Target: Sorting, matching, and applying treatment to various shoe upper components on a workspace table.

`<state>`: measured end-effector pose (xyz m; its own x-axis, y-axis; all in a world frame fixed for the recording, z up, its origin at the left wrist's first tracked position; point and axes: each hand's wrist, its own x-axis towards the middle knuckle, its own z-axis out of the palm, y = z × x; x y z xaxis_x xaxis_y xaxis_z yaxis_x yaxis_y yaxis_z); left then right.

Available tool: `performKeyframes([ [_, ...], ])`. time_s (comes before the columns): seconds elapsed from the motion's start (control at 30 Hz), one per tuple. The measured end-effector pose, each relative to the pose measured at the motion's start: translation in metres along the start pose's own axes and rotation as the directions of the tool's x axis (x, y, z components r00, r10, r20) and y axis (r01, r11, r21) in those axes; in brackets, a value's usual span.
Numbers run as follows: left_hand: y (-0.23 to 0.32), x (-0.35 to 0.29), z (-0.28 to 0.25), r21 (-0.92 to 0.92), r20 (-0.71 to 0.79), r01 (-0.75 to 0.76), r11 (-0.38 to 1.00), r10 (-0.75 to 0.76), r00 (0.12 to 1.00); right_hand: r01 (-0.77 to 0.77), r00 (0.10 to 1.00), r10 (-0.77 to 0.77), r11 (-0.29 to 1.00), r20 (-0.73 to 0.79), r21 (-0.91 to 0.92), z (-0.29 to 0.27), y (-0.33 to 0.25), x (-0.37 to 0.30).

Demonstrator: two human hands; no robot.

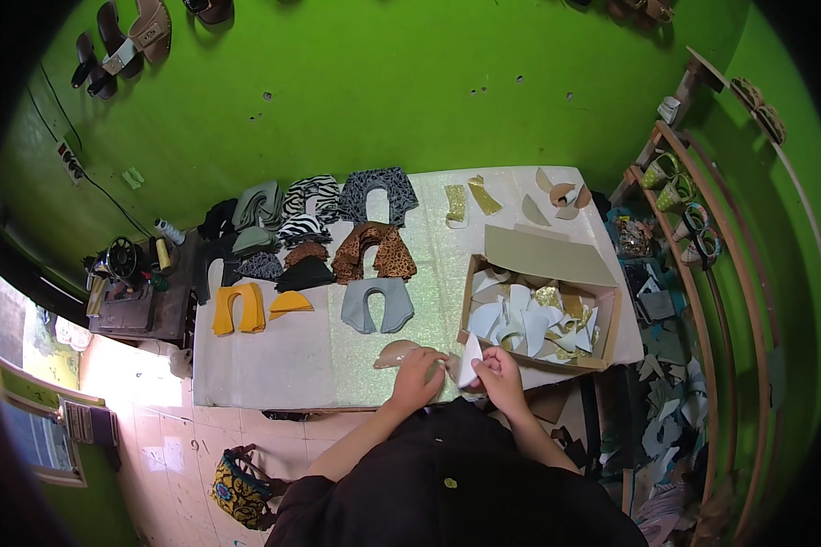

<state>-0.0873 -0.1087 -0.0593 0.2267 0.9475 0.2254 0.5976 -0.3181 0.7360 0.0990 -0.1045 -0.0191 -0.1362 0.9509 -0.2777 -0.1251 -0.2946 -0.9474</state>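
Note:
My right hand (498, 372) is closed on a white piece of sheet material (468, 359), held upright and tilted just in front of an open cardboard box (602, 354). Just to the left, my left hand (416, 379) is bent low over the table, its fingertips together beside a small brownish shape; what they grip, if anything, is too small to make out. A tan half-round piece (394, 353) lies just beyond that hand, partly covered by it. Inside the box are loose white and gold cut scraps (524, 319).
Stacks of curved cut pieces, yellow (238, 308), grey (378, 305) and leopard-patterned (374, 252), cover the left of the table (274, 378). Gold pieces (483, 195) and tan templates (535, 211) lie at the back. A sewing machine (119, 260) stands left, a wooden rack (716, 273) right.

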Motion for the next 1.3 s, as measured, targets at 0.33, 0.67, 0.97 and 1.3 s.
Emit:
performKeyframes([
  [0.33, -0.013, -0.018, -0.046, -0.261, -0.090, -0.015, 0.965, -0.009, 0.996, -0.103, 0.989, 0.078, 0.972, 0.125, 0.210, 0.050, 0.001, 0.018],
  [0.67, -0.053, -0.020, -0.082, -0.428, 0.159, 0.473, 0.770, -0.451, 0.878, 0.107, 0.991, -0.050, 0.857, 0.125, -0.505, 0.063, 0.037, 0.051],
  [0.97, -0.088, -0.012, -0.080, -0.134, 0.069, 0.519, 0.844, -0.514, 0.855, 0.038, 0.998, -0.060, 0.412, 0.015, -0.910, 0.081, 0.050, 0.063],
  [1.3, -0.097, -0.010, -0.071, 0.079, 0.209, 0.530, 0.844, -0.534, 0.819, 0.089, 0.984, -0.173, 0.250, 0.046, -0.964, 0.082, 0.054, 0.065],
])
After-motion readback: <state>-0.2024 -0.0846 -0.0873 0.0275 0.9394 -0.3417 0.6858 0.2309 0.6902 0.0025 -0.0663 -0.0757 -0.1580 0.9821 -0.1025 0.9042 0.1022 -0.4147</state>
